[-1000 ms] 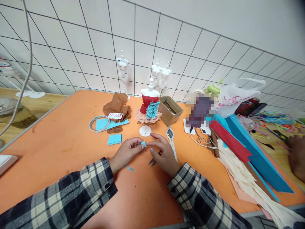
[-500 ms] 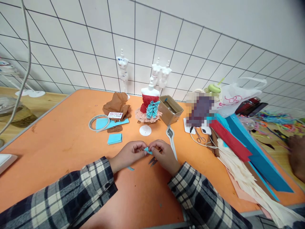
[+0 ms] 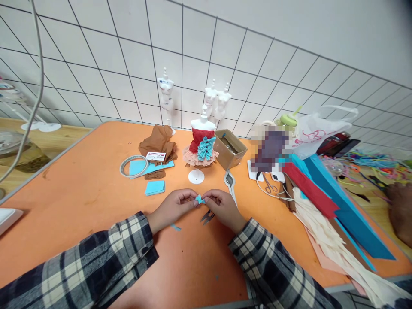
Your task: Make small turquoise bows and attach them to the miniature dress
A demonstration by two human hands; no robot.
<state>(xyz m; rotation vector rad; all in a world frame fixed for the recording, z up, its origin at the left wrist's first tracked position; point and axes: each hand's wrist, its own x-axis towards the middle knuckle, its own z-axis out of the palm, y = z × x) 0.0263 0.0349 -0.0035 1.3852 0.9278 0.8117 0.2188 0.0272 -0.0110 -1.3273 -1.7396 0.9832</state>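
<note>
Blue paper scrap (image 3: 200, 199) sits pinched between our left hand (image 3: 174, 207) and right hand (image 3: 223, 207), above the orange table (image 3: 96, 189); folding looks underway, and the mannequin dress (image 3: 202, 150) already carries one blue ruffle.

craft workshop: mini mannequins (image 3: 202, 137), crepe paper (image 3: 322, 195)

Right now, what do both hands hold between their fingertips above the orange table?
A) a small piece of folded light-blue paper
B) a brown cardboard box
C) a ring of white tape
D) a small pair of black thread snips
A: the left hand and right hand pinch the small piece of folded light-blue paper between them, while the black thread snips lie on the orange table below it.
</note>
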